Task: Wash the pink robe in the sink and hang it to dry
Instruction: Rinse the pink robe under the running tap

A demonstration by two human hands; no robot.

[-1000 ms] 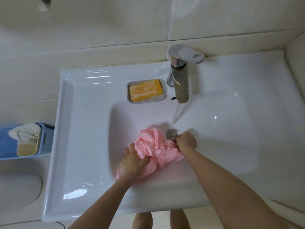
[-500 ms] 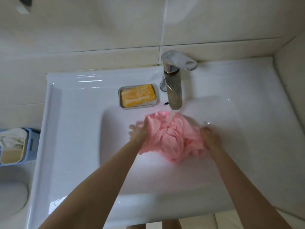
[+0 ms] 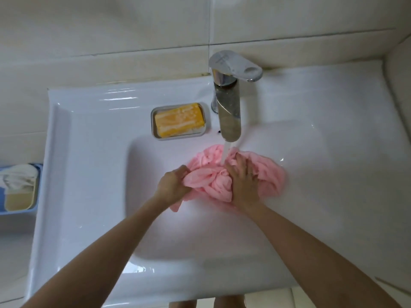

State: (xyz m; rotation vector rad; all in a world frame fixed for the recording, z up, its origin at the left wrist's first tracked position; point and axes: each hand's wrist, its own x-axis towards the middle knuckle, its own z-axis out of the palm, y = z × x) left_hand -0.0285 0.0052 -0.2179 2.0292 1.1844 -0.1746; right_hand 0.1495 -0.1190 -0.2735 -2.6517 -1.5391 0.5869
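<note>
Clenched on a fold at the bundle's left edge, my left hand (image 3: 174, 185) gripped the pink robe (image 3: 270, 174), while my right hand (image 3: 244, 183) lay flat on top, fingers spread and pressing down. The robe sat bunched in the basin of the white sink (image 3: 89, 196), under the faucet (image 3: 229, 116), whose water stream (image 3: 225, 153) fell onto the cloth beside my right fingertips. Behind the basin, a yellow soap bar (image 3: 180, 120) rested in its dish (image 3: 178, 137).

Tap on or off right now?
On. A stream of water runs from the faucet spout onto the pink robe in the sink.
</note>
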